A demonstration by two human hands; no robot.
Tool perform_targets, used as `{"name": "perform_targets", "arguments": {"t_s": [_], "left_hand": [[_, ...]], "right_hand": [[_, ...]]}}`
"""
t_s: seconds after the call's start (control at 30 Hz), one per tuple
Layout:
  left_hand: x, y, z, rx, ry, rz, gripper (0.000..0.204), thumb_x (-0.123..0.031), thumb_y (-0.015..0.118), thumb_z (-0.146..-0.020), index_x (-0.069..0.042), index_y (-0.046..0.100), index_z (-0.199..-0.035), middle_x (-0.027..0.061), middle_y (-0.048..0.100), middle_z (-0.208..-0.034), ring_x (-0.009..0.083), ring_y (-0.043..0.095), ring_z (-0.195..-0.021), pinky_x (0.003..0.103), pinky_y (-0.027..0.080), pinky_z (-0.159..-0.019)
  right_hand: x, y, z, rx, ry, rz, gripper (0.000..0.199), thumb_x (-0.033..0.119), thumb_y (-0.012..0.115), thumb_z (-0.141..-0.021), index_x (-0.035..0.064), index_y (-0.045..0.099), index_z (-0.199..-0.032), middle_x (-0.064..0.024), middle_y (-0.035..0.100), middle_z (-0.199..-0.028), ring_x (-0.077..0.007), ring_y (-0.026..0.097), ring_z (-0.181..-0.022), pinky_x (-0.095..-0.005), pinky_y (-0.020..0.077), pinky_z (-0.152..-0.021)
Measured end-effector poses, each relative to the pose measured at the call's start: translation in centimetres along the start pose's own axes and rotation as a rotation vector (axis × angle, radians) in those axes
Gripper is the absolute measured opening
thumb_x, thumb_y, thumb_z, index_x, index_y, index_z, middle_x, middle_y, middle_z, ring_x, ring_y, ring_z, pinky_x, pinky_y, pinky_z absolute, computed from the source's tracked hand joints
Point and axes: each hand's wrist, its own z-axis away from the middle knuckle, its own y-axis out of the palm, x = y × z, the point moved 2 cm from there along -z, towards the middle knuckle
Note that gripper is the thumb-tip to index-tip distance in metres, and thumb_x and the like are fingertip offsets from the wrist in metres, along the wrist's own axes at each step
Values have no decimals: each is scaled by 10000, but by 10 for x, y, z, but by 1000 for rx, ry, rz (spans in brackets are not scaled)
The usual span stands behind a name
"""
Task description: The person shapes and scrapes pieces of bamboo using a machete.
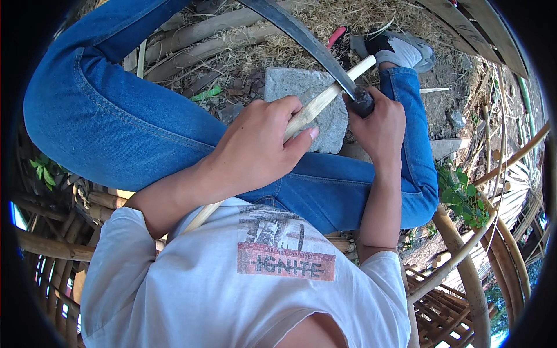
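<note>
My left hand (255,139) is closed around a pale, peeled stick (318,107), which looks like split bamboo. The stick slants from beside my waist up to the far right, passing under my left wrist. In my right hand (381,124) is a machete (307,40), gripped by its dark, rounded handle. Its long, curved grey blade points to the far left and crosses the stick close to the handle, near the stick's far end. Whether the edge touches the wood, I cannot tell. A flat grey stone block (287,81) lies on the ground below the stick.
My legs in blue jeans (127,110) surround the stone. Wood shavings (249,49) litter the ground beyond, near bamboo poles (197,49). A red and black thing (336,37) lies by my shoe (409,51). Bamboo framing (464,267) and leafy plants (461,194) stand at right.
</note>
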Motion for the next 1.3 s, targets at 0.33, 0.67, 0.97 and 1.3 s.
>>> {"name": "perform_targets", "arguments": {"t_s": [0.33,0.67,0.97,1.3], "left_hand": [[1,2,-1,20,-16,-82,207,-167,689,-894,16,593,-889,171,607,-642,320,576,-525,399,430,-525],[9,8,3,61,36,-308,257,-210,703,-885,26,621,-943,220,634,-689,425,632,-634,488,492,-605],[2,3,1,-5,75,-13,220,-161,713,-883,17,587,-905,141,626,-609,202,585,-497,340,427,-505],[-2,-4,-1,20,-58,95,213,-165,708,-899,13,596,-932,89,627,-591,88,535,-516,298,393,-487]], "right_hand": [[-3,1,1,50,-35,73,210,228,739,-727,56,676,-830,-187,665,-705,-387,672,-716,-482,542,-673],[-4,3,2,138,-80,247,235,230,730,-729,49,679,-871,-182,678,-724,-376,679,-719,-472,551,-677],[6,-2,6,-56,-132,-219,206,174,790,-756,6,677,-796,-163,590,-585,-306,580,-503,-375,452,-533],[-7,-7,-5,-103,57,-156,218,219,783,-801,11,724,-823,-184,600,-571,-356,624,-528,-390,465,-520]]}}
